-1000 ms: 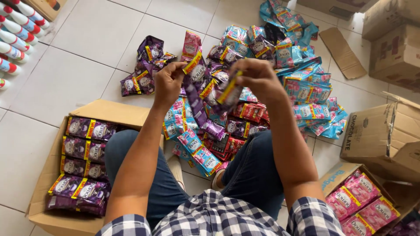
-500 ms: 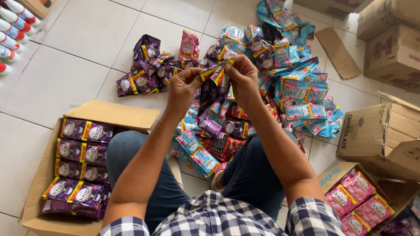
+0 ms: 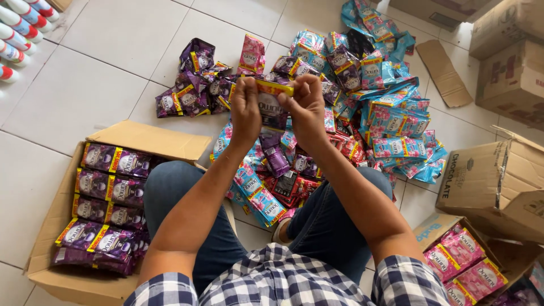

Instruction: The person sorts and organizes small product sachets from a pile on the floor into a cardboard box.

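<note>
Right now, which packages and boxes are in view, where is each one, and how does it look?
Purple sachet: held up by left hand and right hand, yellow top strip.
Purple sachets: stacked rows in the open cardboard box, left.
Mixed pile: blue, pink, purple, red sachets on the floor, ahead.
Pink sachets: in a box, lower right.
Brown boxes: upper right.
Bottles: white, red-capped, upper left.

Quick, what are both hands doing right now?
Left hand: closed, pinching the top of a purple sachet.
Right hand: closed, pinching the same sachet's top.
</note>
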